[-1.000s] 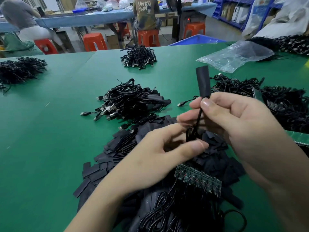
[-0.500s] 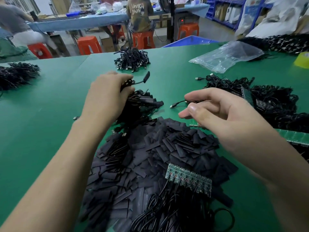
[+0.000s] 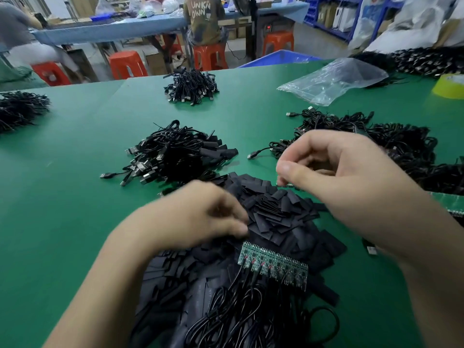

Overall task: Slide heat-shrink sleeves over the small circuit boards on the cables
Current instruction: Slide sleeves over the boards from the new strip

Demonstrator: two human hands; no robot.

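- Surface: a green mat table (image 3: 75, 197). Behind it is a workshop with a blue-covered bench (image 3: 113, 31), blue shelving (image 3: 326, 18) and at least 4 orange stools (image 3: 128, 64).
- Persons at that bench: 2. 1 is a seated person (image 3: 203, 18) with their back turned, and 1 is a second person (image 3: 15, 28) at the far left edge.
- Cable heaps (image 3: 175, 154): 5 counted, all black. 1 lies just beyond the left hand, 1 behind the right hand, and 3 are well apart along the far side.
- Sleeve pile (image 3: 271, 214): 1, of flat black heat-shrink pieces too many to count. It lies under the left hand and between both hands.
- Board panel (image 3: 273, 266): 1 green strip of small circuit boards on the pile, just nearer than the left fingertips. Black cables run from it toward the camera.
- Second green panel (image 3: 449, 202): 1, partly visible outboard of the right wrist.
- Others beyond the right hand: 1 clear plastic bag (image 3: 334, 81), 1 yellow tape roll (image 3: 449, 86) and 1 blue bin (image 3: 281, 57).
- Left hand (image 3: 198, 217): blurred, with fingers curled down onto the sleeve pile. Whether it has a sleeve cannot be told.
- Right hand (image 3: 339, 177): raised above the pile, fingers curled, thumb close to the forefinger. A small metallic piece (image 3: 287, 185) shows just under the thumb, but whether it is held cannot be told.
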